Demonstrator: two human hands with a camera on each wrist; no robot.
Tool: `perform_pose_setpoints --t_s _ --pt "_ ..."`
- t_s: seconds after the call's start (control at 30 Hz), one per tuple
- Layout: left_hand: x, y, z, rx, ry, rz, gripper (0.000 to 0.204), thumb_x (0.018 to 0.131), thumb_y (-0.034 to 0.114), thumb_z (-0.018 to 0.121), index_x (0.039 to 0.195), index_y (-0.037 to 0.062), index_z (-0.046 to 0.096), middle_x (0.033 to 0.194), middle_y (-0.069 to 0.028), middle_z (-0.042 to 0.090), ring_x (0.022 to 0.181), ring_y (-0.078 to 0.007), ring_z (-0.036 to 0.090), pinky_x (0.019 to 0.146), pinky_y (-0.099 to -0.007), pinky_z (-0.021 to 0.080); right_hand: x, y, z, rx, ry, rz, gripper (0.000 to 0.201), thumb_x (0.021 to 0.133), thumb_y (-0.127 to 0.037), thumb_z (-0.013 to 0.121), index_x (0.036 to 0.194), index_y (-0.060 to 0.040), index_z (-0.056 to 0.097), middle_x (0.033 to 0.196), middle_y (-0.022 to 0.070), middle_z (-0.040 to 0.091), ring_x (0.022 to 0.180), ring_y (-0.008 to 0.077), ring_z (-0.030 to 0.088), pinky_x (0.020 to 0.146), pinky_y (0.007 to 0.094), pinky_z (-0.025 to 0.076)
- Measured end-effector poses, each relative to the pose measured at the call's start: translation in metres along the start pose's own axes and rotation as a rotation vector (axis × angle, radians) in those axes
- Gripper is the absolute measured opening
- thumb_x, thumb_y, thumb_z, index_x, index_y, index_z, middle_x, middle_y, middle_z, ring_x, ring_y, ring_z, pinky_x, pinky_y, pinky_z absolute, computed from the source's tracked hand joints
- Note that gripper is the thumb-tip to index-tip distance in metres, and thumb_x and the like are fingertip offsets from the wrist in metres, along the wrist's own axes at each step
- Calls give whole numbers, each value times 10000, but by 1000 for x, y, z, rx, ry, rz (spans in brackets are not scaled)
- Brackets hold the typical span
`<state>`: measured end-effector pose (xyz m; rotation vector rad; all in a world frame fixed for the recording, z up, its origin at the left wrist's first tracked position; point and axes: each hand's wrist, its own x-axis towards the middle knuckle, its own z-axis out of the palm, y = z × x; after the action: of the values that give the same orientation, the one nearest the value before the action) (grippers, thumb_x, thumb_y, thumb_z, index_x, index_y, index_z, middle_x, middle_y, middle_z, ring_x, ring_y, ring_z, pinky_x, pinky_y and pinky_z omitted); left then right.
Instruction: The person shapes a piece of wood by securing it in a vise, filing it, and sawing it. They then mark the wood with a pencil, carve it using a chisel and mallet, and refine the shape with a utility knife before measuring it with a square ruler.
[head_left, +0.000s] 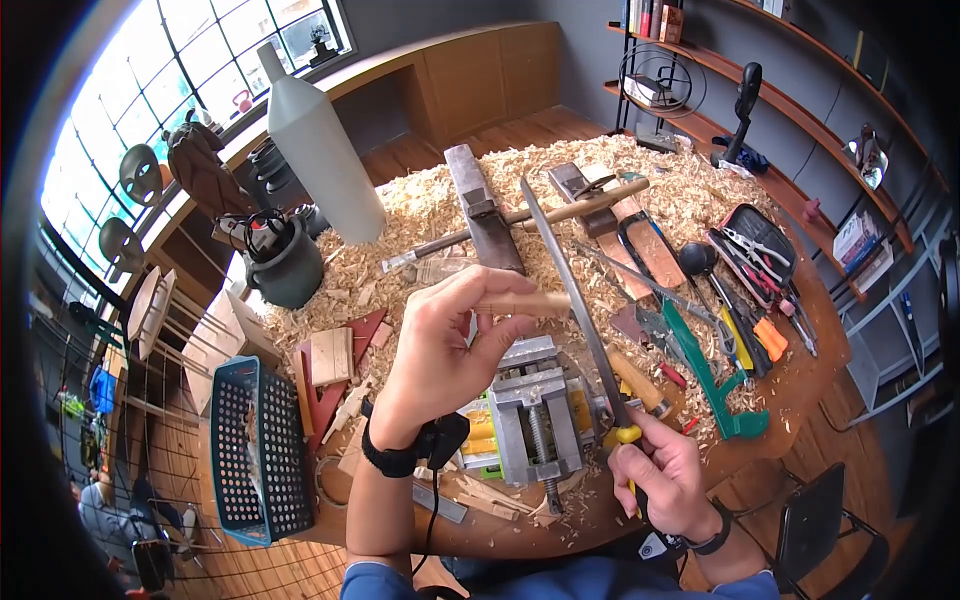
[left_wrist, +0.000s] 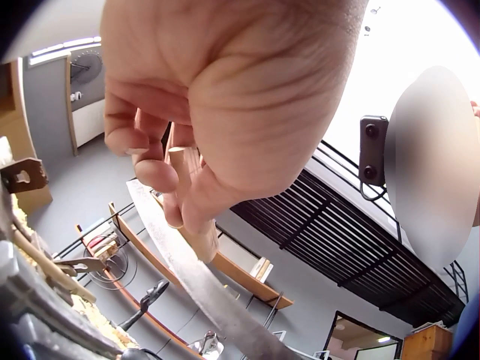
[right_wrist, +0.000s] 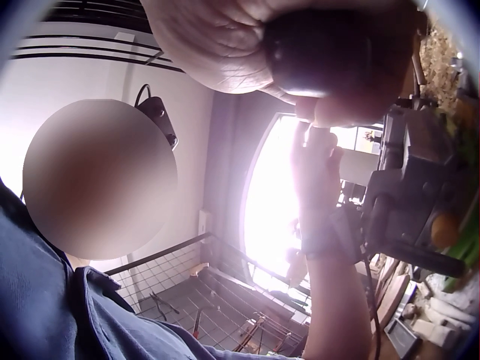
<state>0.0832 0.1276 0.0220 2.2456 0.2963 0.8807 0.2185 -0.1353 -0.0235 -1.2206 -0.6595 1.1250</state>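
My left hand (head_left: 435,345) pinches a short, pale wooden piece (head_left: 535,304) between thumb and fingers, above a grey metal vise (head_left: 535,405). My right hand (head_left: 668,478) grips the yellow-and-black handle (head_left: 628,435) of a long steel file (head_left: 572,275), which slants up and away to the left. The file's blade crosses the right end of the wooden piece. In the left wrist view, the blade (left_wrist: 191,274) runs right along the piece's rounded end (left_wrist: 202,241). The handle's dark butt (right_wrist: 319,52) shows large beneath the right palm in the right wrist view.
Wood shavings (head_left: 420,200) cover much of the bench. Hand planes (head_left: 480,205) and a mallet-like long handle lie behind the vise. A green-handled saw (head_left: 715,385), pliers (head_left: 750,250) and other tools lie right. A teal basket (head_left: 240,450) and white bottle (head_left: 325,150) stand left.
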Motion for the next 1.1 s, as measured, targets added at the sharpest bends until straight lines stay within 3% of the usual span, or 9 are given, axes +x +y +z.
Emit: perform_pose_setpoints --t_s 0.1,0.23,0.3,0.57,0.7,0.83,0.87,0.93,1.1 --pt "1 5 7 31 53 -118 203 925 36 771 1128 38 760 968 -50 776 801 -101 686 712 -281 537 -5 2 5 -56 -40 1 586 1100 -110 571 1620 68 365 776 31 598 562 75 548 505 232 449" --pt "-3 -9 16 296 182 179 240 947 121 766 1167 48 706 972 -153 764 802 -317 750 721 -409 588 -2 10 6 -57 28 -86 574 1104 -147 543 1608 74 378 729 50 576 514 87 520 473 230 427" --pt "-7 0 16 342 92 89 233 963 147 740 1168 61 667 955 -168 755 852 -379 745 729 -463 589 -1 15 5 -70 57 -97 571 1098 -146 540 1601 77 387 723 61 573 490 89 502 457 231 426" --pt "-10 0 9 418 16 34 203 982 192 711 1102 49 631 894 -146 709 780 -378 725 673 -477 560 -5 14 9 -242 156 -146 578 1083 -148 558 1589 92 411 710 56 565 476 78 494 441 219 415" --pt "-10 -14 3 486 146 185 117 975 137 697 1046 71 631 874 -129 711 760 -342 730 658 -449 574 -6 8 10 -301 147 -155 588 1076 -146 571 1592 90 416 726 46 565 507 64 478 458 214 394" --pt "-11 -22 -52 604 294 167 143 1024 195 663 1035 54 677 909 -177 757 783 -382 733 672 -476 580 -14 1 17 -303 145 -139 616 1078 -174 605 1599 88 408 747 40 571 545 59 483 488 205 392" --pt "-15 -19 -67 512 303 157 201 1061 204 655 1103 16 712 900 -140 759 741 -273 729 654 -380 555 -16 2 18 -288 135 -140 617 1083 -182 609 1599 88 408 753 41 574 543 58 484 490 204 390" --pt "-21 32 -79 266 266 -223 252 1108 198 634 1257 -4 661 862 -12 670 757 -47 510 686 -189 396 -16 2 16 -270 109 -151 611 1095 -192 610 1600 86 407 758 47 580 540 58 492 487 202 390" --pt "-27 0 -77 -3 381 -49 226 1107 174 636 1239 -8 660 929 39 659 795 -15 493 702 -190 397 -14 2 16 -226 119 -125 608 1097 -191 611 1597 88 407 758 56 587 535 62 500 478 201 395"
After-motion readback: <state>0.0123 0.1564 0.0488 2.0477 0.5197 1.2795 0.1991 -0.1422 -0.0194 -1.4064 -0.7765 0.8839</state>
